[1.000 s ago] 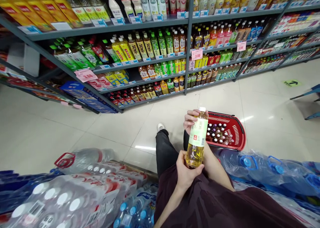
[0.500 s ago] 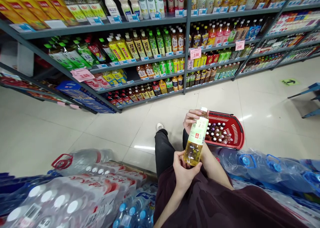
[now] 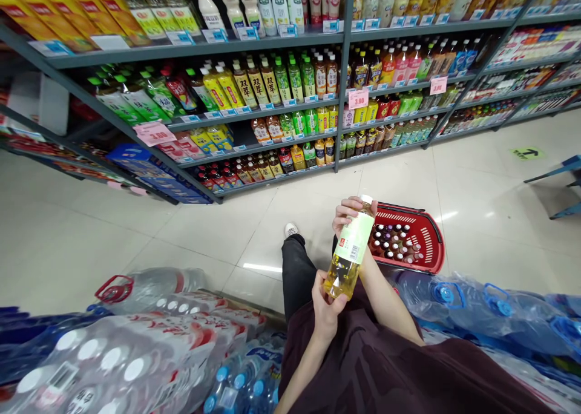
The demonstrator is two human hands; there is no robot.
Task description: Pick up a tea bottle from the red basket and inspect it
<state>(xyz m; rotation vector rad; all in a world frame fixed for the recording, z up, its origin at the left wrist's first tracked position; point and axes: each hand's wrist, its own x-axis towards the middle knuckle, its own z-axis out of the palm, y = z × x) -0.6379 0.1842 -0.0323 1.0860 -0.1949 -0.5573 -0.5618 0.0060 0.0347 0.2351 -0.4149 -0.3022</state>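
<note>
I hold a clear bottle of yellow tea (image 3: 348, 250) with a pale green label and a white cap in both hands, tilted with its top to the right. My left hand (image 3: 327, 308) cups its base. My right hand (image 3: 348, 213) wraps the neck just under the cap. Right behind the bottle, on the floor, stands a red shopping basket (image 3: 429, 238) with several dark capped bottles in it. My legs in dark trousers stretch out toward the shelves.
Grey shelves (image 3: 254, 114) full of drink bottles run across the back. Shrink-wrapped packs of water bottles (image 3: 136, 353) lie at the lower left, large blue-capped water jugs (image 3: 476, 308) at the lower right. Pale tiled floor (image 3: 91, 238) lies between. A blue frame (image 3: 563, 172) stands at the far right.
The bottle has tipped further over and turned, so the label's barcode side now faces me. My left hand has shifted under its base. The basket has not moved.
</note>
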